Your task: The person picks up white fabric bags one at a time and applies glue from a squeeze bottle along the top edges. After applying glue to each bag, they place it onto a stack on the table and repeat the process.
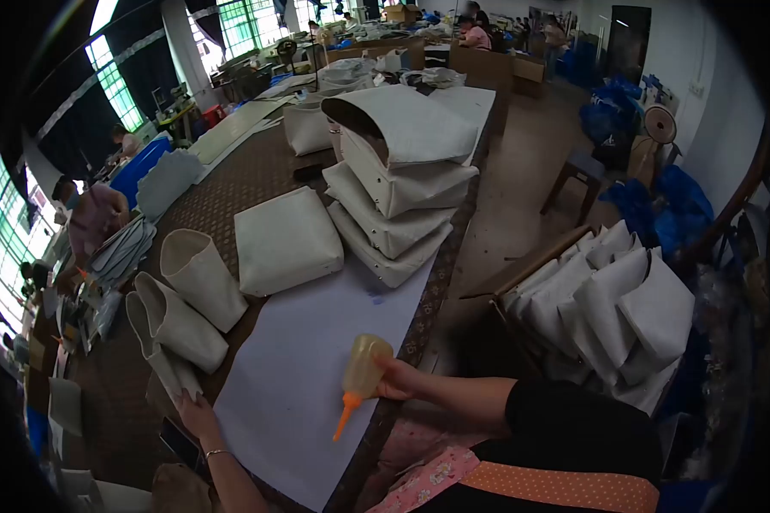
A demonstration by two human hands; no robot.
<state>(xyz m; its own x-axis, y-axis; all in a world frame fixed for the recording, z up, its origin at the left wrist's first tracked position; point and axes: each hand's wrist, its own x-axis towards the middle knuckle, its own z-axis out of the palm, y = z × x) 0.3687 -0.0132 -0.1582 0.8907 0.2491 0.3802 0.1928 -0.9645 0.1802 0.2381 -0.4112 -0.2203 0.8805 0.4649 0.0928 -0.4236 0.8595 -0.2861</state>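
Observation:
My right hand is wrapped round a squeeze bottle of yellowish liquid, its orange nozzle tipped downward over a white sheet. My left hand has its fingers closed on the near end of a slim white bag at the table's left side. Beside that bag lie two more open-topped white bags, one in the middle and one farther back. A boxy white bag rests at the far edge of the sheet.
Several white bags are stacked at the table's right edge. A carton of folded white bags stands on the floor at my right. Near my left wrist lies a dark phone-like object. Co-workers sit farther off, one in pink at left.

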